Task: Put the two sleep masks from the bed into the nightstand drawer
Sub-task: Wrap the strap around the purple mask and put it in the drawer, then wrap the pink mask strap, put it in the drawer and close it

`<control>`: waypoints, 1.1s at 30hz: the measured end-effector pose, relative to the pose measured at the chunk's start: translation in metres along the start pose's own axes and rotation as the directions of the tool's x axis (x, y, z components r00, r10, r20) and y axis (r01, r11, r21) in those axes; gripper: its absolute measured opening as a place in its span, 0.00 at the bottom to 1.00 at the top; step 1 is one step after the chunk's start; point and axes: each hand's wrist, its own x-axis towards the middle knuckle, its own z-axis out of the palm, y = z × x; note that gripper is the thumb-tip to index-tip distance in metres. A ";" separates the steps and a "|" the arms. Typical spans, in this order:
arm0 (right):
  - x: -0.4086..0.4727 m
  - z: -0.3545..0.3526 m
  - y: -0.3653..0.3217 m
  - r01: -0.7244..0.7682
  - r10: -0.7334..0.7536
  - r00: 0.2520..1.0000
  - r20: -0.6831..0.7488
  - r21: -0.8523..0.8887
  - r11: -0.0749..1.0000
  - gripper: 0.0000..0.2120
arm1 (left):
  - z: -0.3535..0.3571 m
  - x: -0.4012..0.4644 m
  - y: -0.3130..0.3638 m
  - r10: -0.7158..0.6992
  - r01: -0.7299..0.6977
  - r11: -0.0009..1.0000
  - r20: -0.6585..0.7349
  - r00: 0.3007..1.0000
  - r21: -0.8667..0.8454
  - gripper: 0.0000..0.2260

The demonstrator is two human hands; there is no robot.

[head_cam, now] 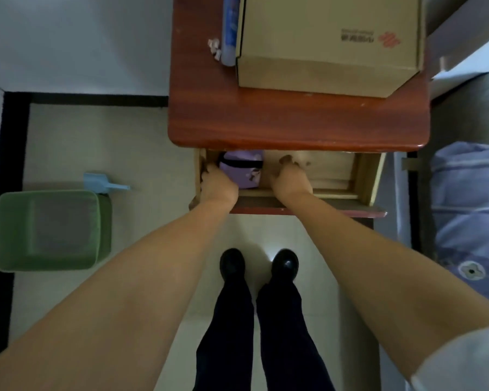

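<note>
Below the red-brown nightstand [294,119], the drawer [362,176] stands pulled out, and both hands reach down into it. The left hand [219,183] sits at the drawer's left end, touching a purple sleep mask [242,167] with a black strap; its fingers are tucked between mask and drawer wall, so I cannot tell whether they grip the mask or only press on it. The right hand [291,179] is near the middle of the drawer with fingers curled downward; whether they are closed on anything is hidden, and no second mask shows under or beside it. Only one mask is clearly visible, lying at the back left of the drawer, partly under the nightstand top.

The main risk, as I judge it, is closing too soon: the mask looks bulky and stands high, so it could catch on the top's front edge and jam or get crushed. The strap could also trail over the drawer wall and get pinched. Fingers left inside could be trapped. The second mask may still be outside the drawer, perhaps on the bed [469,198] at the right. A cardboard box [328,43] on top could shift if the drawer is shoved hard.
</note>
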 end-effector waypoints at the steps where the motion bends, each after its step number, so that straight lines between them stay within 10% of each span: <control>1: -0.015 -0.014 0.004 -0.004 0.003 1.000 -0.007 -0.013 1.000 0.22 | -0.009 -0.015 -0.001 0.053 -0.053 0.998 0.018 0.998 0.038 0.17; 6: -0.107 -0.102 0.018 0.059 -0.091 0.982 -0.165 -0.189 0.980 0.20 | -0.063 -0.103 0.024 0.410 -0.426 0.871 0.115 0.905 0.246 0.13; 13: -0.175 -0.215 0.071 0.014 -0.159 0.864 -0.478 -0.294 0.956 0.23 | -0.088 -0.193 0.146 0.796 -0.781 0.452 0.199 0.571 0.431 0.16; 21: -0.198 -0.322 0.210 -0.244 0.126 0.782 -0.610 -0.114 0.963 0.23 | -0.004 -0.273 0.308 0.868 -0.887 0.042 0.423 0.260 0.460 0.16; 33: -0.135 -0.450 0.503 -0.476 0.441 0.746 -0.499 0.063 0.877 0.22 | 0.294 -0.348 0.540 0.735 -0.930 -0.126 0.662 0.147 0.345 0.18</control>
